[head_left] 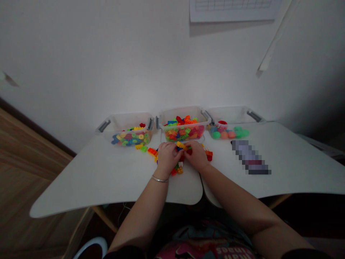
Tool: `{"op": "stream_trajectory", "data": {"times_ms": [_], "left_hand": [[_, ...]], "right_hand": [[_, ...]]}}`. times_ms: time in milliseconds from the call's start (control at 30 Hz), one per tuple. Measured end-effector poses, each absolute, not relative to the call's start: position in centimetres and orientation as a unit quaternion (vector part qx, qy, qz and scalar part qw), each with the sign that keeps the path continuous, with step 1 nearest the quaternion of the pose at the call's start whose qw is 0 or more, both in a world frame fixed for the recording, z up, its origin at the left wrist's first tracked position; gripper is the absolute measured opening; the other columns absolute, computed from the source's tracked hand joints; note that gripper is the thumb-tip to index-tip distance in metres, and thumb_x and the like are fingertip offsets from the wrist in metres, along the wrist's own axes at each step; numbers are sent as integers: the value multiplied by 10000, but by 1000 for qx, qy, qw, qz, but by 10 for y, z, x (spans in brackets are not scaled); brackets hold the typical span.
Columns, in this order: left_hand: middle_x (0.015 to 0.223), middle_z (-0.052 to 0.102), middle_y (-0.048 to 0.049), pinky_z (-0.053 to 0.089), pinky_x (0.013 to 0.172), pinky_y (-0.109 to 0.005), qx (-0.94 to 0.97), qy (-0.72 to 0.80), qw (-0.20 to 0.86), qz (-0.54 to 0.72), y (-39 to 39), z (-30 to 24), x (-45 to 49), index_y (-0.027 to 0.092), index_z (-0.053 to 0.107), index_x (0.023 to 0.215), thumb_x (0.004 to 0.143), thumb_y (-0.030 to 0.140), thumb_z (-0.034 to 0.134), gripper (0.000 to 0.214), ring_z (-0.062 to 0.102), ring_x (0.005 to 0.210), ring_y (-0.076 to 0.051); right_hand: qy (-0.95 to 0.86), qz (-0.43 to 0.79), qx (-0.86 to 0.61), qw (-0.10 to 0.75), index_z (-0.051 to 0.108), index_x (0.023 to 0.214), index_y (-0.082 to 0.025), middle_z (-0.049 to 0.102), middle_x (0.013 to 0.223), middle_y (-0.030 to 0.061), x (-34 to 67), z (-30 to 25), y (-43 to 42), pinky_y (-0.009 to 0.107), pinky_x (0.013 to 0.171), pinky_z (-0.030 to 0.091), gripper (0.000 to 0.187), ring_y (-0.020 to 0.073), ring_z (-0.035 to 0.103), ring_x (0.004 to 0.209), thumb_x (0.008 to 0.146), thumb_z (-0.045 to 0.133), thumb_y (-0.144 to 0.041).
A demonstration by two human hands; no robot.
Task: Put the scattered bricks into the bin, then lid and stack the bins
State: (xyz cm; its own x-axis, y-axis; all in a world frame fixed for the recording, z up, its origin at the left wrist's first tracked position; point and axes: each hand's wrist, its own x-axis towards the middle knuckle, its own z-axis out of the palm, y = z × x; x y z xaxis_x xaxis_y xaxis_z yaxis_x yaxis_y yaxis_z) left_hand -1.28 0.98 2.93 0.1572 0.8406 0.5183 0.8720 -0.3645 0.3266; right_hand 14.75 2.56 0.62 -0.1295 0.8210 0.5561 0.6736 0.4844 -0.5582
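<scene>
Both hands work at the centre of a white table (107, 172). The left hand (168, 157) and right hand (196, 155) are curled, nearly touching, and close from either side on a yellow plastic brick (181, 145); the exact finger grip is hidden. The brick lies between the hands at their upper edge, its long axis running left to right and tilted slightly down to the right. Loose bricks lie beside and below the hands, including an orange brick (152, 151) at left. Three clear plastic bins (183, 113) of colored pieces stand along the wall, upper center. A pixelated object (249, 157) lies at right. A metal bracelet (160, 178) circles the left wrist.
</scene>
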Motion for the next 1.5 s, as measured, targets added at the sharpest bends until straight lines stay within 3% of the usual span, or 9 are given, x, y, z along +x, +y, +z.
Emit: {"op": "stream_trajectory", "data": {"times_ms": [100,267,533,667,900,1067,1267,1500], "left_hand": [[1047,695,-68,440,941,-369,-763,-544,-8,-348,11,28,-13,209,668,1070,804,292,683,279,596,1027,-227],[991,698,-60,457,920,-364,-756,-548,-32,-356,10,29,-14,209,678,1014,807,273,667,217,605,989,-220],[962,704,-73,477,891,-372,-734,-581,-29,-350,12,27,-16,198,671,1033,818,309,656,242,623,945,-229],[970,702,-77,482,884,-366,-728,-591,-27,-348,13,25,-17,199,665,1051,831,336,644,260,625,944,-228],[995,701,-87,488,882,-372,-723,-603,-24,-336,12,26,-18,192,663,1070,835,341,636,280,623,956,-237],[983,701,-88,493,873,-371,-724,-600,-26,-339,11,28,-17,191,666,1043,835,335,634,255,626,942,-234],[962,701,-79,492,866,-373,-731,-594,-22,-335,11,26,-18,196,666,1030,834,339,634,245,624,938,-234],[1021,704,-85,488,894,-373,-733,-572,-44,-364,13,27,-16,180,657,1048,831,284,647,241,625,976,-236]], "right_hand": [[-721,123,-498,467,599,929,-200,655,925,76,148,3,27,391,838,495,166,228,604,891,768,595,-241],[-681,180,-472,530,566,989,-201,665,988,76,152,11,29,355,790,528,232,195,626,855,776,575,-292],[-614,130,-458,629,568,1046,-190,691,1009,92,171,76,60,367,822,527,296,205,659,896,817,568,-378],[-650,108,-519,545,602,1032,-187,720,976,76,173,109,87,385,868,504,282,209,674,910,824,585,-377],[-692,79,-640,325,608,1045,-206,729,938,80,139,141,113,369,807,500,317,224,681,867,853,576,-455],[-705,78,-650,273,600,1141,-193,728,940,104,127,140,117,356,798,485,388,235,678,885,849,566,-445],[-727,51,-611,311,592,1160,-221,730,955,76,132,134,111,374,836,475,322,232,667,907,892,494,-369],[-746,5,-457,485,490,1296,-164,644,1195,118,135,109,71,397,1016,404,420,237,564,1132,881,446,-213]]}}
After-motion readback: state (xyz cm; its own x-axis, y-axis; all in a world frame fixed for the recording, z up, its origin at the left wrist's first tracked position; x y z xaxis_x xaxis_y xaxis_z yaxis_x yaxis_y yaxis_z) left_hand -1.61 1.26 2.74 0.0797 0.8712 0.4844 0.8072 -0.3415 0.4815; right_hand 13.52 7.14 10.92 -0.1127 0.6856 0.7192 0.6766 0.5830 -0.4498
